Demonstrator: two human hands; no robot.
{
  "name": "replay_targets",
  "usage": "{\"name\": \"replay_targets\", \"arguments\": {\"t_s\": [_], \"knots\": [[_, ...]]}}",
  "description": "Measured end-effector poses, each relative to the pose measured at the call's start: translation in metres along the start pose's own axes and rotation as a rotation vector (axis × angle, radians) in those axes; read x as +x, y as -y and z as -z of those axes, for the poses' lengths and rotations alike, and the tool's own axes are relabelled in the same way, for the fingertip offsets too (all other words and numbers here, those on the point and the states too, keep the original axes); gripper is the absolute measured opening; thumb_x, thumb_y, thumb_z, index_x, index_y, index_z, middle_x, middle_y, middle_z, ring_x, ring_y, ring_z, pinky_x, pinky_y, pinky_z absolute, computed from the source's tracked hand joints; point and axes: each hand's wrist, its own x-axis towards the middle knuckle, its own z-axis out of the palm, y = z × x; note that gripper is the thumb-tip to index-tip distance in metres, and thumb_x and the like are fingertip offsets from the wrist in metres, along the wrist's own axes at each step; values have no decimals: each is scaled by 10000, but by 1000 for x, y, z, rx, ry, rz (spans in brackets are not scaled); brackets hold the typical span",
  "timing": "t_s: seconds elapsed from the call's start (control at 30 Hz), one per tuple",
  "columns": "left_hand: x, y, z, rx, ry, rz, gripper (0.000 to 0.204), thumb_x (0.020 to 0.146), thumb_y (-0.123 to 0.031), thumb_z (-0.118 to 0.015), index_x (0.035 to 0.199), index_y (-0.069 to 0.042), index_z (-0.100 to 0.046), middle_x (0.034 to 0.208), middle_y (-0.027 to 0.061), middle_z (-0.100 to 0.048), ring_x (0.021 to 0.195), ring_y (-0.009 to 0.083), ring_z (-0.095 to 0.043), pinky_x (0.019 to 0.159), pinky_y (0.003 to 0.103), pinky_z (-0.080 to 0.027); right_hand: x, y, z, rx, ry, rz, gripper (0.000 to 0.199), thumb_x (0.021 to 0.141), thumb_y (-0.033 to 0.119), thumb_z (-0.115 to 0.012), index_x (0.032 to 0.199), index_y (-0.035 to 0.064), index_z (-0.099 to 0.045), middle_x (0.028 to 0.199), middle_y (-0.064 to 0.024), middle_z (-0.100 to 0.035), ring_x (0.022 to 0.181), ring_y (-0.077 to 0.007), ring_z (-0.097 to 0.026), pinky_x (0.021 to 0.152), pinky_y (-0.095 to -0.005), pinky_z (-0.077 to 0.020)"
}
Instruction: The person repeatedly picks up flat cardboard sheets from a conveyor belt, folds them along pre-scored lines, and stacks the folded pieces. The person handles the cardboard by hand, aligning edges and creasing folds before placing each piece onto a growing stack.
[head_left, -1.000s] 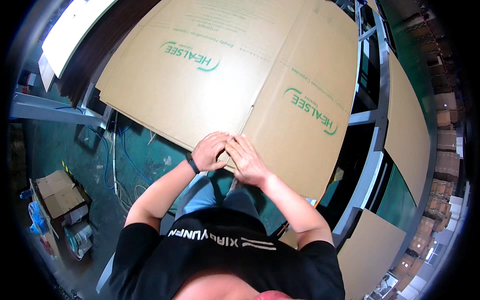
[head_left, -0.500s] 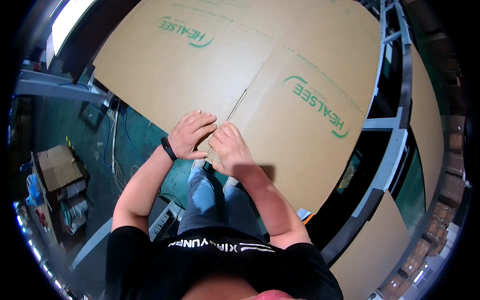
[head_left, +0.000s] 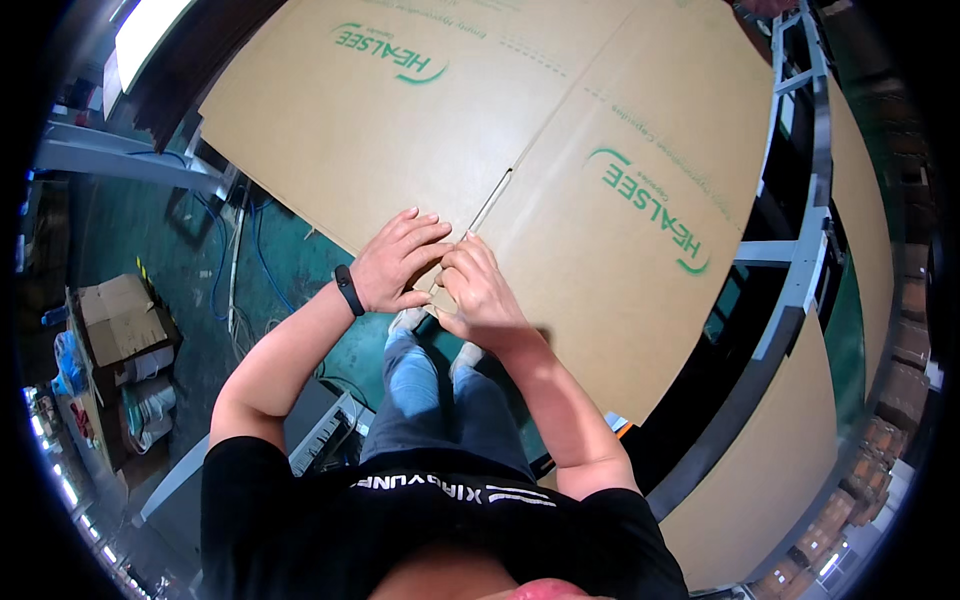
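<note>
A large brown cardboard sheet (head_left: 600, 280) with green print lies in front of me, a crease running across it and a narrow slot (head_left: 491, 204) cut in from its near edge. On the left of the slot my left hand (head_left: 402, 262) rests, fingers stretched over the board and thumb pointing toward the near edge. A dark band circles that wrist. My right hand (head_left: 482, 288) is closed at the near end of the slot, fingers curled down at the cut. What its fingertips pinch is hidden. Between both hands shows a small bit of cardboard at the edge.
A grey metal frame (head_left: 770, 250) runs along the right, with another cardboard sheet (head_left: 765, 455) beyond it. At left stands a cart (head_left: 110, 385) bearing folded cardboard and rolls. Blue hoses (head_left: 222, 260) lie on the green floor. Stacked cartons line the far right.
The whole view has shifted slightly, so the sheet and hands appear a little farther right. My right fingers still curl at the slot; my left hand stays spread beside it.
</note>
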Motion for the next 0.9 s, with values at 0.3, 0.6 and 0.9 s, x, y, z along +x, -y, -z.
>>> {"name": "replay_targets", "arguments": {"t_s": [0.3, 0.6, 0.9], "knots": [[5, -3, 5, -40, -40, -22, 736, 684, -438, -681, 1293, -66, -501, 1359, 145, -475, 1302, 335, -397, 1120, 520, -252, 2, 7, 4, -91, 11, -8, 338, 581, 108, -747, 818, 6, -528, 964, -167, -508, 1050, -358, -495, 1084, -521, -319], [-1, -4, 7, -52, -76, -25, 747, 715, -512, -644, 1290, -57, -500, 1354, 139, -483, 1280, 334, -414, 1107, 526, -259, 9, 17, 5, -144, 39, -31, 357, 586, 132, -756, 849, 41, -533, 986, -150, -520, 1079, -345, -499, 1075, -504, -337], [2, -4, 11, -63, -75, -36, 698, 684, -444, -687, 1258, -81, -524, 1345, 125, -485, 1282, 328, -410, 1112, 510, -258, 9, 22, -6, -179, -39, -119, 298, 549, 61, -719, 730, 56, -483, 876, -119, -488, 951, -340, -494, 987, -469, -389]]}}
